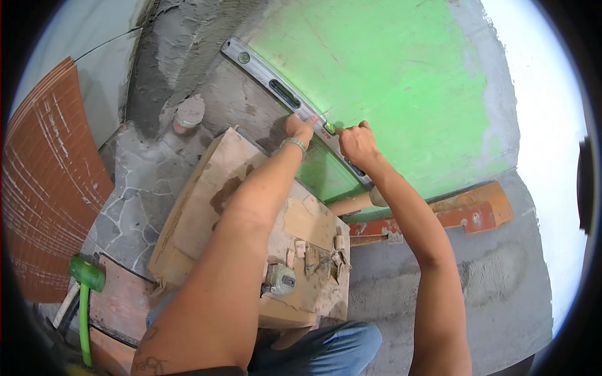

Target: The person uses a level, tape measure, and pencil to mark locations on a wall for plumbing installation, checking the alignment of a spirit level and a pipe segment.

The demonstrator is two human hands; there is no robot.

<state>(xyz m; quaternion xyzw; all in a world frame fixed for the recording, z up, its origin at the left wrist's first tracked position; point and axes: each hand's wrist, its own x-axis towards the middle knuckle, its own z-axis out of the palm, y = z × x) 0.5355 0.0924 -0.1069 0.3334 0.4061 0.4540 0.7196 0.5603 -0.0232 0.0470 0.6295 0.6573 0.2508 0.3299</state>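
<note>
Both hands are on a long silver spirit level, which lies diagonally against a green-coated wall. My left hand has closed fingers gripping the level near its middle. My right hand grips it lower down to the right of a small vial, also with curled fingers. Below my arms, a dusty cardboard-covered box carries a tape measure and small tan offcuts. A pale cylindrical piece is partly hidden behind my right forearm.
A plaster-crusted container stands at the back left. Stacked orange tiles lean left, with a green mallet in front. Orange bars lie along the wall base at right, beside grey flooring. My knee is at the lower edge.
</note>
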